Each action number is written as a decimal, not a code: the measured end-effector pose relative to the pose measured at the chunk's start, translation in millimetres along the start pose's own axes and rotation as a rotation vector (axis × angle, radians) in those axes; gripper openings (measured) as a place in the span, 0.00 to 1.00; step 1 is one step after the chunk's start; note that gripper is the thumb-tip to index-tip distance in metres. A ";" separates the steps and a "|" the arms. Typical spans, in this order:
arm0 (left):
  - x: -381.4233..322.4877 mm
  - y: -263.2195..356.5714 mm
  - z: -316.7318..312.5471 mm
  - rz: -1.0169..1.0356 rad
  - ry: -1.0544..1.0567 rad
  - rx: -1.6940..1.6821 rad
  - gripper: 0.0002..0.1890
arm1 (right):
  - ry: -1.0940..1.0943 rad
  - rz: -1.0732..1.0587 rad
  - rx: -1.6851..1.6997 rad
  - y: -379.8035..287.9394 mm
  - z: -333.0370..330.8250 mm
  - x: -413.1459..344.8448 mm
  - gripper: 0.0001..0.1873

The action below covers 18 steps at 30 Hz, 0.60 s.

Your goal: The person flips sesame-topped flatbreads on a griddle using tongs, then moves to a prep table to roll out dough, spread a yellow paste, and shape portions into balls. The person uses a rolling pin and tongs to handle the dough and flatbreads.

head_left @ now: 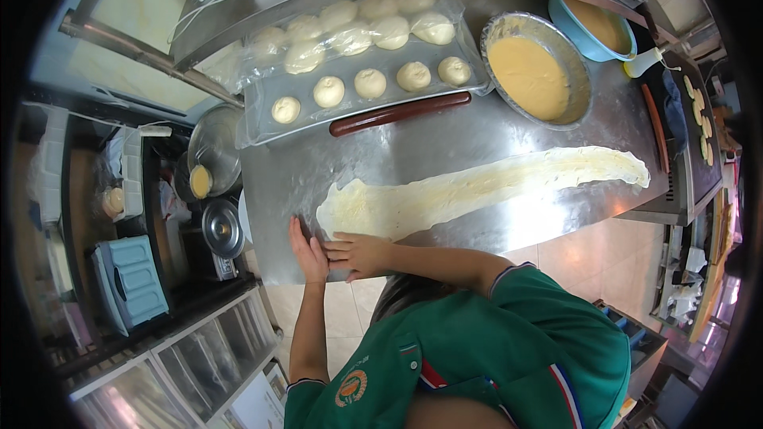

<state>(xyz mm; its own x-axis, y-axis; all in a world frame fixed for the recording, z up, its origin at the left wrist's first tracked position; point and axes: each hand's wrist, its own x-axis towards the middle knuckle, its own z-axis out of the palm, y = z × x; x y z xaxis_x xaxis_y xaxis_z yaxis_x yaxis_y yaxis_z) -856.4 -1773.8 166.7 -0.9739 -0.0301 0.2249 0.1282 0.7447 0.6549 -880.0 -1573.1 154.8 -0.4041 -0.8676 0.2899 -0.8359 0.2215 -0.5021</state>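
Observation:
A long, thin sheet of dough lies stretched across the steel worktable, wider at its left end and narrowing to the right. My left hand rests flat-fingered on the metal just left of the dough's near left corner, with its fingers pointing away from me. Beside it, my right hand reaches across from the right, its fingers spread at the dough's near left edge, their tips close to my left hand. Whether the right fingertips press on dough or metal is hard to tell. Neither hand holds a tool.
Behind the dough, a dark red rolling pin lies against a tray of dough balls, partly under plastic film. A metal bowl of yellow batter and a blue basin stand back right. At far right is a griddle with small pieces.

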 end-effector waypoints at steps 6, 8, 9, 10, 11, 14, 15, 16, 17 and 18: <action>-0.6 -1.2 4.7 -0.017 0.016 0.082 0.30 | 0.086 0.854 -0.040 73.1 -142.0 -194.0 0.44; -1.8 3.0 8.5 -0.025 0.063 0.133 0.30 | 0.184 1.010 -0.298 70.3 -194.4 -278.3 0.45; -1.8 7.7 11.5 -0.040 0.081 0.146 0.30 | 0.230 1.294 -0.336 62.5 -209.6 -309.9 0.46; -3.4 16.0 16.5 -0.030 0.120 0.186 0.31 | 0.298 1.219 -0.359 53.9 -210.8 -329.1 0.46; -6.0 27.5 24.8 -0.047 0.154 0.217 0.31 | 0.322 1.227 -0.419 41.6 -207.4 -346.2 0.47; -21.3 81.6 64.7 0.001 0.092 0.303 0.33 | 0.231 0.862 -0.323 21.1 -199.4 -403.9 0.45; -27.0 105.3 82.6 0.018 0.059 0.333 0.34 | 0.091 0.721 -0.315 23.9 -204.8 -431.1 0.42; -31.1 129.1 100.1 0.025 0.030 0.367 0.34 | 0.061 0.848 -0.318 27.9 -217.8 -468.4 0.41; -33.4 152.4 116.4 0.073 -0.024 0.348 0.34 | 0.107 0.893 -0.392 35.8 -232.7 -506.8 0.41; -35.9 173.6 130.5 0.106 -0.069 0.329 0.35 | 0.112 1.074 -0.393 40.8 -251.1 -550.7 0.42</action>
<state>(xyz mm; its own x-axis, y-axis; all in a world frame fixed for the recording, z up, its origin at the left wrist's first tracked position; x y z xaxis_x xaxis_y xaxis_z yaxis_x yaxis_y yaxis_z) -823.6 -1556.5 178.2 -0.9703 0.0951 0.2226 0.1725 0.9167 0.3603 -784.9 -974.4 179.2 -0.9929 -0.1065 -0.0535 -0.0898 0.9638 -0.2511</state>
